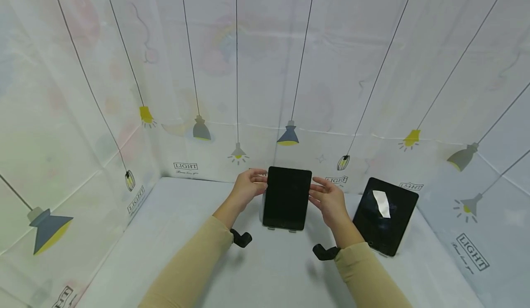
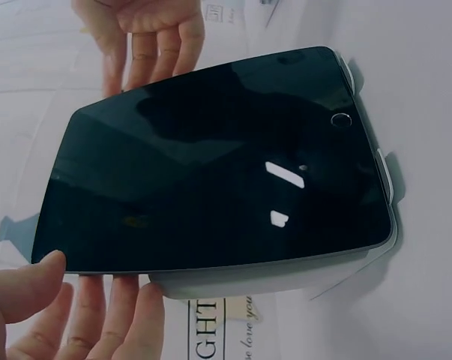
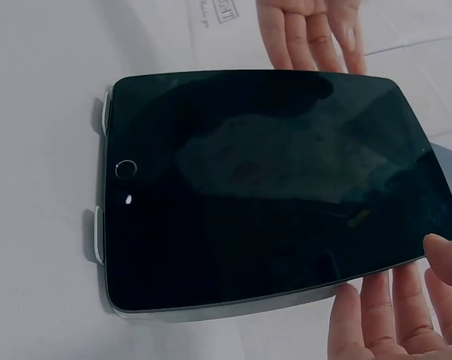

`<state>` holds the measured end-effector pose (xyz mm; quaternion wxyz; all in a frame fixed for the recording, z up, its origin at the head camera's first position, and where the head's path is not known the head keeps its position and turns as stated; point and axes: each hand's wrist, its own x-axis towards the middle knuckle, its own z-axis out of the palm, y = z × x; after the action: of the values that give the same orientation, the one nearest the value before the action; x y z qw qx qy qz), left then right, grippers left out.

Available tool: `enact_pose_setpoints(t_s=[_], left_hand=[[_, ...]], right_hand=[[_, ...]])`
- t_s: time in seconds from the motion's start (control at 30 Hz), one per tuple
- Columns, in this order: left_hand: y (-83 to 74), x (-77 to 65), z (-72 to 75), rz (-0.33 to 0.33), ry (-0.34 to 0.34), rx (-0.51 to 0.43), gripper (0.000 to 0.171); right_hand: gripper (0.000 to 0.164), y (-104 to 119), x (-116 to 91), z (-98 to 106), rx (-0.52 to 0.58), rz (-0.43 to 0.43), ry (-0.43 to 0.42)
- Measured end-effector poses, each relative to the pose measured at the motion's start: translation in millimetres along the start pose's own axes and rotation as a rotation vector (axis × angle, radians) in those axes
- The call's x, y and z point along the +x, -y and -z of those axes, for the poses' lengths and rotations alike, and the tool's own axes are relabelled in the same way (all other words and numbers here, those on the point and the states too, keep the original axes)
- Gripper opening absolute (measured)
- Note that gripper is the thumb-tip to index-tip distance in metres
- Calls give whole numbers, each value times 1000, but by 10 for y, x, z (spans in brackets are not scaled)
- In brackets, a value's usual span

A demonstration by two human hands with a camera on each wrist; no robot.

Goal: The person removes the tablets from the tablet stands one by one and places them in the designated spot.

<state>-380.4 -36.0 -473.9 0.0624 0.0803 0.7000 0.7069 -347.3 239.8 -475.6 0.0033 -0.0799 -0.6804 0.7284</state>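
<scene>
A black tablet (image 1: 286, 198) leans upright in a pale stand (image 2: 263, 282), its lower edge resting on two small lips. The round home button shows near that lower edge in both wrist views. My left hand (image 1: 245, 188) holds the tablet's left side near the top, thumb (image 2: 52, 262) at the front edge and fingers behind. On the opposite side my right hand (image 1: 332, 203) grips it likewise, with the thumb (image 3: 444, 259) over the front rim and the fingers reaching behind. The screen is dark and reflective.
A second, larger tablet (image 1: 383, 227) leans on a support to the right, with a white reflection on its screen. A white cloth (image 1: 165, 243) covers the table. Behind it hangs a backdrop (image 1: 265, 91) printed with lamps. Black straps sit on both wrists.
</scene>
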Motion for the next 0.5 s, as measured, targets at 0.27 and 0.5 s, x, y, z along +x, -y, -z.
enact_pose_setpoints(t_s=[0.27,0.5], left_hand=[[25,19,-48,6,-40,-30,38],[27,25,-89,4,-81,-21,31]], right_hand=[[50,-5,0,7,8,-6,0],[44,-27,31,-10,-1,-3,-29]])
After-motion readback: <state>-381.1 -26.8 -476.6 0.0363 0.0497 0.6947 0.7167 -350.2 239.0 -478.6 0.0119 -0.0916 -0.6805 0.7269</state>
